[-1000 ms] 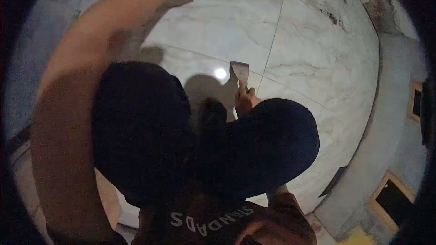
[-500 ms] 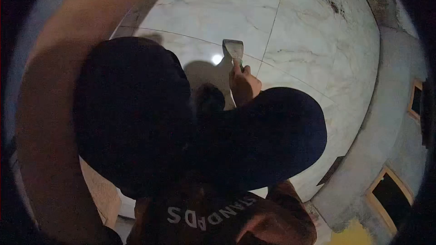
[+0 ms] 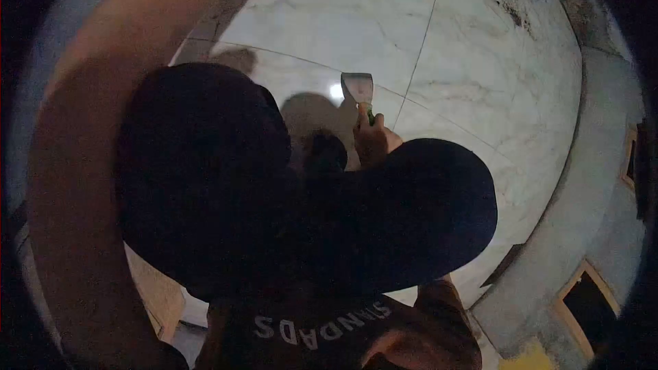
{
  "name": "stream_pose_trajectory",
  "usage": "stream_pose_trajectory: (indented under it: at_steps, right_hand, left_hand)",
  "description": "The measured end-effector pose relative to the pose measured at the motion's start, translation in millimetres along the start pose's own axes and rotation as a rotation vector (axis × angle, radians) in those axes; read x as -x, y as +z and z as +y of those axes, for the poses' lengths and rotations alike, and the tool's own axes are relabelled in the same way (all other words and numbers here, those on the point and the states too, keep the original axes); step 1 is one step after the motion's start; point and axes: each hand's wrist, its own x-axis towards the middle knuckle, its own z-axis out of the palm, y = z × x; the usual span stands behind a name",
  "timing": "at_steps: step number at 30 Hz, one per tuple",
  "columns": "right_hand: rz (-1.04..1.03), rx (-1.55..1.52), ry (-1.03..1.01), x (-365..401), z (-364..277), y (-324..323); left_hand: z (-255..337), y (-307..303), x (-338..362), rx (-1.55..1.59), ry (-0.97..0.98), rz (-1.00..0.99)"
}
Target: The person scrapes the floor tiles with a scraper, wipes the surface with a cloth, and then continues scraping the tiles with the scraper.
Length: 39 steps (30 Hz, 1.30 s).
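Note:
My right hand [image 3: 375, 141] is closed around the handle of a putty knife [image 3: 358, 88], with a finger stretched along it toward the wide blade. A bit of green shows on the handle. The blade points away from me, close over or on the marble-patterned floor tiles [image 3: 329, 14], near a tile joint. My right forearm is mostly hidden by my dark-clothed knee [image 3: 439, 199]. My left arm [image 3: 89, 96] reaches up along the left side, and its hand lies beyond the top edge.
Dark crumbs and dirt [image 3: 510, 0] lie on the tiles at the upper right. A grey wall [image 3: 582, 185] curves along the right, with a wood-framed dark opening [image 3: 588, 305] low on it. A dark shoe [image 3: 325, 153] shows between my knees.
My right hand has drawn the putty knife slightly back toward my knees, and more of the blade's flat face shows. The whole view has shifted a little.

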Motion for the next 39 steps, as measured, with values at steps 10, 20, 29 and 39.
stream_pose_trajectory:
  at_steps: [10,20,29,39]
  right_hand:
    - [0.014,0.027,0.048,-6,-5,8]
    - [-0.092,-0.016,-0.035,0,-3,-7]
    - [-0.025,0.005,-0.062,0,-6,-14]
    - [-0.041,0.039,-0.034,-5,-11,-7]
  left_hand:
    - [-2,4,-28,-0.035,-0.01,-0.011]
    - [3,-3,-20,-0.047,-0.016,-0.029]
    - [9,-6,-1,-0.034,-0.021,-0.013]
    - [13,-18,2,-0.054,-0.015,-0.031]
